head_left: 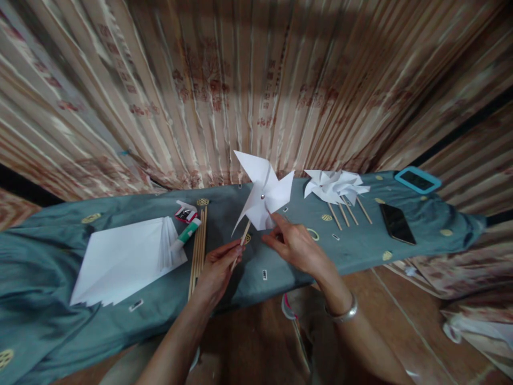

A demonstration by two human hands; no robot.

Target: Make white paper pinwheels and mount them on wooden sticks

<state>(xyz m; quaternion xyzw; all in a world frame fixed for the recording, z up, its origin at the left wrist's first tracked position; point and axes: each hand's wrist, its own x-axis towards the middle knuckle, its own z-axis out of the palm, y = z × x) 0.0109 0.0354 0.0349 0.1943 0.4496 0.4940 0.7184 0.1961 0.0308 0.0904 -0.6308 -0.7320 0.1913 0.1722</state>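
A white paper pinwheel (272, 192) with a small round pin at its centre stands tilted above the cloth-covered table. My left hand (218, 264) is closed around its thin wooden stick (245, 233). On the right, my right hand (294, 240) has its index finger stretched out to the lower blade, seemingly touching it, with the other fingers loosely bent and nothing held in them. Beside my left hand lies a bundle of wooden sticks (198, 251). Several finished white pinwheels (336, 186) lie overlapping to the right, their sticks toward me.
A stack of white paper (124, 256) lies at the left, with a green-and-white glue stick (187, 233) and a small red packet (186, 214) near it. A black phone (397, 223) and a blue-framed device (418, 179) rest on the green tablecloth (360, 251) at the right. Curtains hang behind.
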